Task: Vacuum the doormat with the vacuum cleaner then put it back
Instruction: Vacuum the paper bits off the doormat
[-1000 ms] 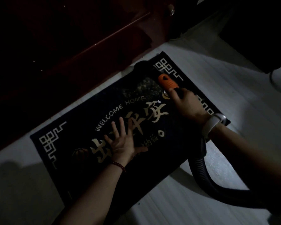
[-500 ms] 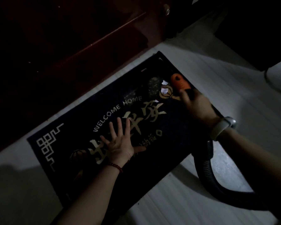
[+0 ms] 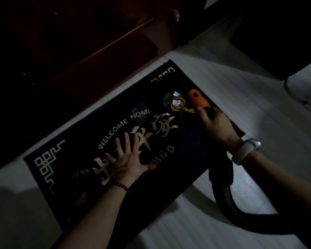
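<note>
Hands: two. Left hand [image 3: 127,163] lies flat on the doormat [image 3: 113,141], fingers straight and spread, palm pressing the middle of the mat. Right hand [image 3: 216,125] is curled round the dark handle of the vacuum nozzle [image 3: 197,99], at the mat's right end.
Doormat position: flat on the pale floor [image 3: 241,97], just beside the dark red door [image 3: 75,47]; one mat.
Doormat axis: long axis runs from lower left to upper right, roughly parallel to the door's bottom edge.
Vacuum nozzle: one, with an orange tip; it points to the upper left, away from the right hand, and lies over the mat's upper right part. Whether the tip touches the pile cannot be told in the dim light.
Hose: one dark ribbed hose [image 3: 224,196] drops from below the right wrist, leaves the mat's near edge and curves right across the floor.
Writing: "WELCOME HOME" in pale capitals follows the mat's long axis; below it are large gold Chinese characters and a smaller row, too dim to read with certainty.
Mat ornament: pale angular fret patterns at the left end and upper right corner; a gold lantern motif just beside the nozzle.
Scraps: about three small white bits [image 3: 176,102] lie on the mat near the orange tip.
Wrists: one red bead bracelet [image 3: 122,186] on the left, one white band [image 3: 245,150] on the right.
Door fitting: one small round metal knob [image 3: 176,15] near the top.
</note>
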Demonstrator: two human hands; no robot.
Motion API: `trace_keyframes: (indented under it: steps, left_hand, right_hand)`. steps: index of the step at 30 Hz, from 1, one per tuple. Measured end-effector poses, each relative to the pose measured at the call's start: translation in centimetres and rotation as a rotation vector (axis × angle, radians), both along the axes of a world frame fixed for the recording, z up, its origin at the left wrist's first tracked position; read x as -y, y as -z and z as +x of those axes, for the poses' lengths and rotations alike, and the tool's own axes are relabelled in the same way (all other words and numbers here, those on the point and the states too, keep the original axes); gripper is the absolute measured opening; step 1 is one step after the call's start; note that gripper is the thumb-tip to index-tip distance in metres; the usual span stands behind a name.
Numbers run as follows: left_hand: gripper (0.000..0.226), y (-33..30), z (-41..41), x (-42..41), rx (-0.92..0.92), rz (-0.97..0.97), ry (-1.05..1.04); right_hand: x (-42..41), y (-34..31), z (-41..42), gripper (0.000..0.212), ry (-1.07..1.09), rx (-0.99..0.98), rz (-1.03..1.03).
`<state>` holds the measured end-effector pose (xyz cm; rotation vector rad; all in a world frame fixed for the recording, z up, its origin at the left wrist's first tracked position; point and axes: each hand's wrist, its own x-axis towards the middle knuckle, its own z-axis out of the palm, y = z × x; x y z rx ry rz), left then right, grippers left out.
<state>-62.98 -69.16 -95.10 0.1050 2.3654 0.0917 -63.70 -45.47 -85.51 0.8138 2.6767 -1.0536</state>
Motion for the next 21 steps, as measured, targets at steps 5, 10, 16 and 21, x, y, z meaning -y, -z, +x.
trace_keyframes:
  steps: [5,10,16,21]
  left_hand:
    - [0.124,-0.1,-0.1,-0.1,0.001,0.002,-0.002]
    - [0.123,-0.1,-0.1,0.0,-0.011,-0.003,0.002]
    - [0.123,-0.2,-0.2,-0.1,0.019,0.011,-0.007]
    - [0.124,-0.1,-0.2,-0.1,0.020,0.009,-0.007]
  right_hand:
    - [0.9,0.8,0.9,0.036,-0.122,0.036,-0.085]
    - [1.0,0.1,2.1,0.027,-0.093,0.008,-0.169]
    - [-2.4,-2.1,2.5,0.031,0.167,-0.045,-0.286]
    - [-2.4,-1.5,4.0,0.026,0.195,0.041,-0.363]
